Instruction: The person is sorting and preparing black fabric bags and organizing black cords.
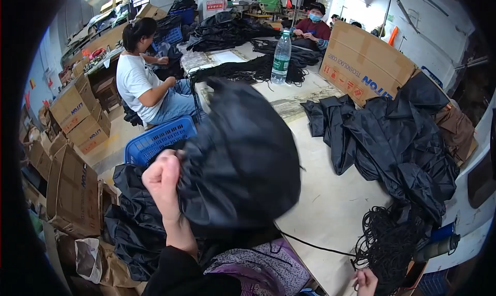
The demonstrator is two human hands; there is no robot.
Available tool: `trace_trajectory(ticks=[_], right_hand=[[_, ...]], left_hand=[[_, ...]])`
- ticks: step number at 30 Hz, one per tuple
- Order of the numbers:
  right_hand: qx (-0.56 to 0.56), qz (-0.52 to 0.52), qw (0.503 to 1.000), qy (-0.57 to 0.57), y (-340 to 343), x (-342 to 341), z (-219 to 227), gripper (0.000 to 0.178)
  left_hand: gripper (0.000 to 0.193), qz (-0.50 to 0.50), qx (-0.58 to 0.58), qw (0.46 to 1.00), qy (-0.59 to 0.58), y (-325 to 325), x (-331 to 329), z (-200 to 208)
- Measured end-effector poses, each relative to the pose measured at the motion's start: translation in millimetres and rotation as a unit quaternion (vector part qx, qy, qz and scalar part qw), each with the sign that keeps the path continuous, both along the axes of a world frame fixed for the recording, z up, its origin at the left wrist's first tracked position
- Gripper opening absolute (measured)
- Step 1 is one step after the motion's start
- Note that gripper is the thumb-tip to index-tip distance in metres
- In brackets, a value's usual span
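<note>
In front of me hangs a puffed-out black fabric bag (243, 156), slightly blurred, with a gathered edge at its left side. My left hand (163, 180) is closed in a fist on that gathered edge. From beneath the bag a black cord (315, 245) stretches right, over the pale table, toward my right hand (366, 281). The fingers of my right hand are curled closed at the cord's end, low in the view beside a tangled heap of black cords (387, 239).
Black fabric pieces (387, 130) are piled on the table's right, before a large cardboard box (364, 58). A water bottle (281, 57) stands farther back. At left are a blue basket (160, 136), more black fabric (134, 234) and a seated person (139, 79). Another person (311, 30) sits across the table.
</note>
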State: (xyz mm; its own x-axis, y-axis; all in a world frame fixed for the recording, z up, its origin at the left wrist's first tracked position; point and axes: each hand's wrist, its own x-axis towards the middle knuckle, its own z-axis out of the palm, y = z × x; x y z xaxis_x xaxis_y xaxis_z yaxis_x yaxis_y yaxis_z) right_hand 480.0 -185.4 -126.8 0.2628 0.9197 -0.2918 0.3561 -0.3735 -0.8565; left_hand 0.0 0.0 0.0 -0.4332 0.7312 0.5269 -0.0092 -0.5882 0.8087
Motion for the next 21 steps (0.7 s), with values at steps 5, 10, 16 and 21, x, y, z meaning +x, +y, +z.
trace_trajectory(ticks=[5,10,16,21], right_hand=[[0.111,-0.106,0.988,0.017,-9,-46,66,0.012],[0.199,-0.143,0.969,-0.034,8,-100,94,0.013],[0.332,-0.138,0.928,-0.096,69,-138,93,0.029],[0.259,-0.205,0.944,0.012,84,-134,89,0.027]], left_hand=[[0.011,-0.037,0.070,0.937,0.341,-1,40,25],[0.038,-0.397,0.099,0.800,0.438,8,115,29],[0.045,-0.440,0.129,0.768,0.447,-8,182,-16],[0.047,-0.452,0.180,0.760,0.430,-20,207,-40]])
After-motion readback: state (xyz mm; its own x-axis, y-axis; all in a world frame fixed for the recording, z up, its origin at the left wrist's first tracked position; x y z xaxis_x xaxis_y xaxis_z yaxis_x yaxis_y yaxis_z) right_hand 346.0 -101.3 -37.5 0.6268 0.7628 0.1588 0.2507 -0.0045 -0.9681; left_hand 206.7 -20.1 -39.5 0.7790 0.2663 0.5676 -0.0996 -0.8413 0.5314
